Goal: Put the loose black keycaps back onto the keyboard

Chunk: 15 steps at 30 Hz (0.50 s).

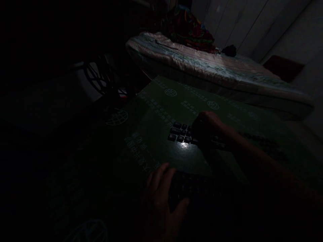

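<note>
Toward the middle of the counter point(156, 144), right hand point(209, 125) over loose keys point(175, 130).
From out here I see them in short rows, well in from the far-left corner; dark pieces point(272, 144), too dim to name, lie farther right. My right hand bends down over the rows, its fingertips lost in shadow, so I cannot tell whether they close on a key. My left hand point(159, 198) has thumb and fingers apart at the left end of the keyboard point(194, 185), on the near side of the rows. I judge the step in hand to be handling single keys with the right while the left steadies the keyboard. To my mind the next move calls for a fine pinch that leaves the neighbouring keys undisturbed.
</note>
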Each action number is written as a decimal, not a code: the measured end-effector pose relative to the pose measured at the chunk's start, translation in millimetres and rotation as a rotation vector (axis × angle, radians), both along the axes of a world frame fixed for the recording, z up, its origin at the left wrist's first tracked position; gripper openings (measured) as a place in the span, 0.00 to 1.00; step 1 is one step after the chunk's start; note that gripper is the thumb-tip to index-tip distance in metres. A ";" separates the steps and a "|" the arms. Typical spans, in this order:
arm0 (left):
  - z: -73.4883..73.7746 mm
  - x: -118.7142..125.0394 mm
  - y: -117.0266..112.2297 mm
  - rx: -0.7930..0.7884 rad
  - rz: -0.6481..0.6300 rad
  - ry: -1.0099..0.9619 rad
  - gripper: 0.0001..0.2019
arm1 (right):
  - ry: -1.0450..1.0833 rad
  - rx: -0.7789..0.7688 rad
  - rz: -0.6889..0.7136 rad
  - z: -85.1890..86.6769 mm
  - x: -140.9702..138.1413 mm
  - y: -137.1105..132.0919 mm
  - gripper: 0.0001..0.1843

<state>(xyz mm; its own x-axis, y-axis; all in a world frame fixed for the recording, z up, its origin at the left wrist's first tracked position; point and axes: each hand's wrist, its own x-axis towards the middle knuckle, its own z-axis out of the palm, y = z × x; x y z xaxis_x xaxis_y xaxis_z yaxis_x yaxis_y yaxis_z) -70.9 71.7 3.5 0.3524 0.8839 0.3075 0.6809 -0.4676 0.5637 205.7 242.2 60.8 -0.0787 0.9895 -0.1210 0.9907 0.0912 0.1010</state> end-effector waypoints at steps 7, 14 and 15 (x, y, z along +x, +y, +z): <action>9.1 6.1 -2.0 -0.021 0.024 -0.040 0.26 | -0.100 -0.036 0.167 4.7 -3.8 4.9 0.11; 13.8 5.7 0.2 -0.035 0.004 -0.044 0.26 | -0.089 -0.025 0.223 8.7 2.8 13.3 0.11; 13.9 5.7 0.1 -0.039 -0.001 -0.046 0.26 | -0.074 -0.004 0.233 11.3 3.7 11.1 0.11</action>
<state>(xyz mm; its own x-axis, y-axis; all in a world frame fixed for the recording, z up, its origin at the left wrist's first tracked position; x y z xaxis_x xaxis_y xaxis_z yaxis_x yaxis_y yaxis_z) -65.2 71.8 17.4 0.3396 0.8951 0.2890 0.6534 -0.4456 0.6120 209.4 253.3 72.1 -0.2958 0.9451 -0.1387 0.9327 0.3171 0.1716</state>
